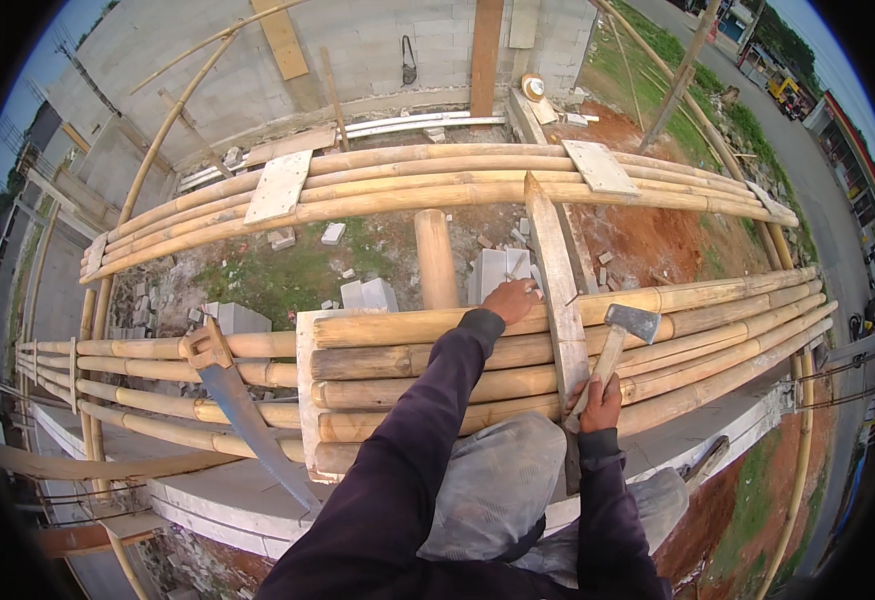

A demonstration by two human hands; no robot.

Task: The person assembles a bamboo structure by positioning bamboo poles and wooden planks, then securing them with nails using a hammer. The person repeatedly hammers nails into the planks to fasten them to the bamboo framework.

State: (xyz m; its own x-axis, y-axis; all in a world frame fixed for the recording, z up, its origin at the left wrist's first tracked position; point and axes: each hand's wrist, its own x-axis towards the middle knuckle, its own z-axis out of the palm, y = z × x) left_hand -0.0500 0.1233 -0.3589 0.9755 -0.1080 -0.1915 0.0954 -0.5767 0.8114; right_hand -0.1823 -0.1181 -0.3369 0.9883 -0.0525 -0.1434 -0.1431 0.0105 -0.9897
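On top of the bamboo pole platform [657, 340], gripping a hammer [619, 340] by its wooden handle in the closed right hand [597, 402], pressing the left hand [510, 300], fingers curled, beside the slanting wooden plank [554, 270], handsaw [237, 400] lying well apart at left.

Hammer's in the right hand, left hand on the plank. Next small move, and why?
Probably a short hammer strike down onto the plank. The right hand grips the handle with the head raised beside the plank, which lies across the bamboo poles; the left hand presses on it. No nail is discernible, so the strike spot is unclear.
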